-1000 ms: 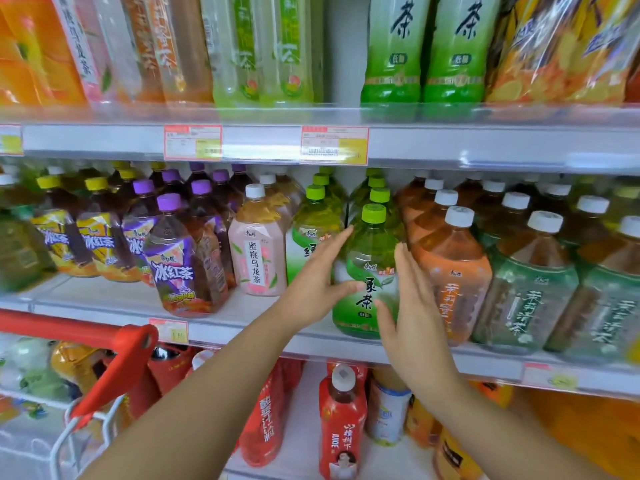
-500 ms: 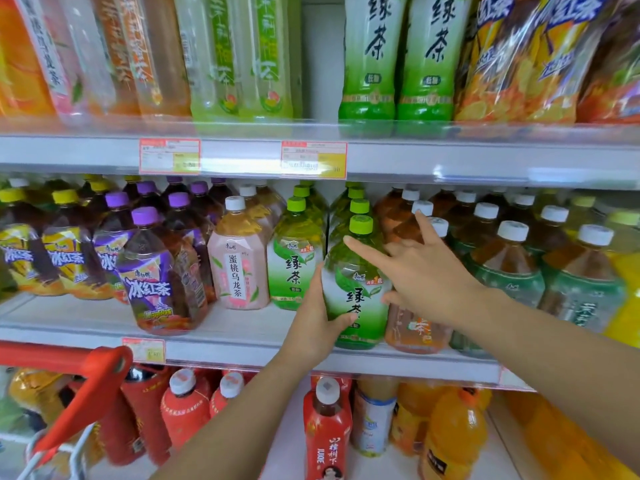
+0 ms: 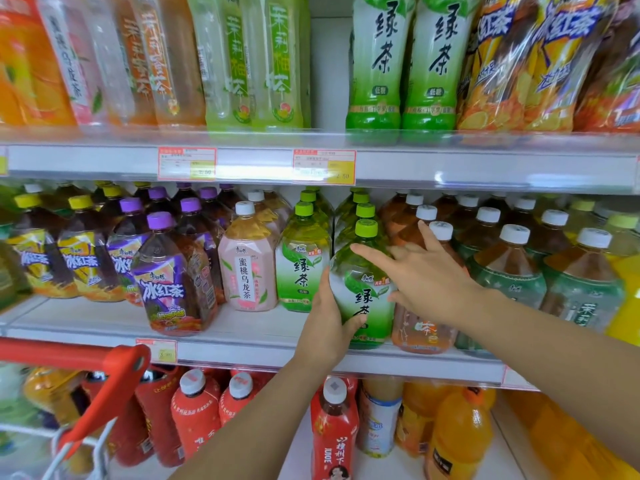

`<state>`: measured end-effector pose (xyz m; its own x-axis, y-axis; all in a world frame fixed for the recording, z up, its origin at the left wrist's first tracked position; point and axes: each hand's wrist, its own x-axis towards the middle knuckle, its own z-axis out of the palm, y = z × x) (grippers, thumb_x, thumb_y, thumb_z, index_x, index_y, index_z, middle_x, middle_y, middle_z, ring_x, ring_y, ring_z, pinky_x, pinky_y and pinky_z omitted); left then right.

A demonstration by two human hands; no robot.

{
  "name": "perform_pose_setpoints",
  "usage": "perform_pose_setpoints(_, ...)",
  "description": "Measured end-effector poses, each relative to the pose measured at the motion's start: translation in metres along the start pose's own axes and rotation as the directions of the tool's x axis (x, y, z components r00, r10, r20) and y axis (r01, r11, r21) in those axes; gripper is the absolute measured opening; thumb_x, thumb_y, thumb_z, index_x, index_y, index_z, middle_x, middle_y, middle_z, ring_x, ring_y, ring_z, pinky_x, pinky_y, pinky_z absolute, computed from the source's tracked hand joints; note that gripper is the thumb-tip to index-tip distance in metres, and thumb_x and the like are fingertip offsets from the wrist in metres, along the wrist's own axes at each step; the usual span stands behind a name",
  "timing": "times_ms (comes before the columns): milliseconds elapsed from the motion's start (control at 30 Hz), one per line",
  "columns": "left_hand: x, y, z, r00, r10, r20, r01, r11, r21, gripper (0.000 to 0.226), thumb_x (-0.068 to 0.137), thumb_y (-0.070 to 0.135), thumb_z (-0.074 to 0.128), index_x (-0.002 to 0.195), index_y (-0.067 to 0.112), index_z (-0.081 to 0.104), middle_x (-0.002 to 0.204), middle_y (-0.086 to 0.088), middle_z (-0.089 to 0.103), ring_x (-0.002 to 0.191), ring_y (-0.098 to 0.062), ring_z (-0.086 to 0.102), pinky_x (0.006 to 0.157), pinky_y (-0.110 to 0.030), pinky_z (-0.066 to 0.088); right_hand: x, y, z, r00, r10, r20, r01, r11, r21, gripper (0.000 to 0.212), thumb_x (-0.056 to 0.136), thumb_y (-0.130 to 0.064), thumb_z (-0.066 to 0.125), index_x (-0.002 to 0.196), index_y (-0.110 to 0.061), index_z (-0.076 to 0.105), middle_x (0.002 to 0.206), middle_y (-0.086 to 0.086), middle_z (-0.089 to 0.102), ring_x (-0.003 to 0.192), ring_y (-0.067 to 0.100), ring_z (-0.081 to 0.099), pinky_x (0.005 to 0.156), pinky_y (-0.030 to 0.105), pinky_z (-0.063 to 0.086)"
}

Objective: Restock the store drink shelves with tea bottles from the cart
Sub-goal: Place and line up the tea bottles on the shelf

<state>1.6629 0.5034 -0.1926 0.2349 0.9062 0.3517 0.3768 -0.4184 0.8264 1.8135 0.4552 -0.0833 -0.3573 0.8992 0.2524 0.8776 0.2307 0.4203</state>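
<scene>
A green tea bottle [image 3: 363,289] with a lime cap stands at the front of the middle shelf [image 3: 242,348]. My left hand [image 3: 325,327] grips its lower left side, thumb across the label. My right hand [image 3: 422,275] lies over the bottle's shoulder with straight, spread fingers, the index pointing left and other fingers touching the orange-label tea bottle [image 3: 422,323] beside it. More green tea bottles [image 3: 303,258] stand in rows to the left and behind.
The red cart handle [image 3: 86,362] juts in at lower left, with drinks in the cart below it. The upper shelf [image 3: 450,164] carries tall bottles. Red and orange bottles [image 3: 332,427] fill the lower shelf. Purple and yellow capped bottles [image 3: 173,278] crowd the left.
My right hand swung from beside the green tea bottle up onto its shoulder, fingers spread. My left hand dropped lower and wrapped round the bottle's base. The view moved closer.
</scene>
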Motion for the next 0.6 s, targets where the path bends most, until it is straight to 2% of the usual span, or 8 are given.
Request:
perform_pose_setpoints(67,-0.001,0.004,-0.014,0.995,0.035,0.092,-0.031,0.999,-0.036,0.089,0.081,0.026,0.073,0.146,0.037,0.013,0.143,0.017,0.039,0.132,0.005,0.035,0.109,-0.024,0.033,-0.003,0.000,-0.003,1.000,0.005,0.013,-0.006,0.997,0.075,0.097,0.089,-0.037,0.060,0.145,-0.038,-0.020,0.150,0.016,0.032,0.136,0.028,0.033,0.118,0.050,-0.002)
perform_pose_setpoints(133,-0.002,0.011,-0.033,0.996,0.021,0.084,-0.007,0.987,-0.160,0.072,0.086,0.028,0.067,0.139,0.040,0.021,0.139,0.021,0.039,0.125,0.014,0.036,0.105,-0.014,0.032,-0.006,-0.004,-0.010,0.999,0.048,0.004,-0.048,0.962,0.268,0.103,0.086,-0.042,0.063,0.143,-0.041,-0.023,0.158,0.017,0.005,0.135,0.028,0.035,0.116,0.040,0.017)
perform_pose_setpoints(200,0.007,0.010,-0.050,0.989,-0.139,-0.056,0.119,0.958,-0.262,0.070,0.090,0.044,0.055,0.148,0.033,0.018,0.152,0.006,0.027,0.136,-0.009,0.034,0.112,-0.033,0.030,-0.004,-0.007,-0.020,0.996,0.092,-0.011,-0.080,0.910,0.407,0.110,0.084,-0.039,0.067,0.137,-0.045,-0.029,0.158,0.013,-0.011,0.093,0.012,0.057,0.081,0.024,0.049)
perform_pose_setpoints(300,0.021,0.005,-0.055,0.952,-0.288,-0.102,0.275,0.953,-0.123,0.060,0.095,0.052,0.039,0.148,0.042,0.012,0.156,-0.004,0.005,0.140,-0.025,0.025,0.114,-0.041,0.023,0.009,-0.009,-0.020,0.996,0.081,0.033,-0.087,0.904,0.418,0.114,0.084,-0.022,0.070,0.137,-0.048,-0.028,0.156,0.015,-0.017,0.057,0.001,0.040,0.047,0.016,0.036)
perform_pose_setpoints(367,0.021,0.006,-0.049,0.965,-0.217,-0.146,0.218,0.976,-0.007,0.060,0.098,0.040,0.041,0.149,0.037,0.011,0.155,-0.011,-0.010,0.142,-0.030,0.021,0.110,-0.036,0.025,0.015,-0.012,-0.013,0.994,0.039,0.098,-0.070,0.935,0.346,0.111,0.084,-0.013,0.068,0.142,-0.047,-0.022,0.156,0.021,-0.009,0.072,0.011,0.054,0.054,0.021,0.042)
perform_pose_setpoints(433,0.021,0.001,-0.046,0.977,-0.051,-0.208,0.089,0.980,0.177,0.068,0.097,0.023,0.049,0.150,0.033,0.009,0.153,-0.017,-0.013,0.120,-0.029,0.048,0.091,-0.030,0.041,0.018,-0.015,-0.002,0.993,0.030,0.112,-0.058,0.964,0.260,0.109,0.083,-0.010,0.068,0.145,-0.044,-0.015,0.153,0.024,0.011,0.108,0.026,0.054,0.081,0.032,0.048)
perform_pose_setpoints(500,0.029,-0.007,-0.048,0.974,0.031,-0.226,0.073,0.895,0.440,0.080,0.093,0.019,0.056,0.150,0.035,0.002,0.154,-0.015,-0.008,0.083,-0.020,0.059,0.065,-0.028,0.042,0.020,-0.014,0.005,0.995,0.039,0.094,-0.057,0.978,0.200,0.107,0.082,-0.015,0.070,0.146,-0.042,-0.011,0.147,0.025,0.026,0.125,0.031,0.045,0.111,0.040,0.028)
perform_pose_setpoints(600,0.043,-0.006,-0.057,0.966,0.063,-0.249,0.146,0.663,0.734,0.093,0.089,0.030,0.061,0.148,0.037,-0.011,0.155,-0.011,0.004,0.094,-0.026,0.062,0.056,-0.027,0.041,0.023,-0.011,0.007,0.994,0.037,0.099,-0.050,0.989,0.137,0.105,0.083,-0.024,0.070,0.146,-0.040,-0.012,0.144,0.023,0.030,0.130,0.031,0.041,0.118,0.042,0.010)
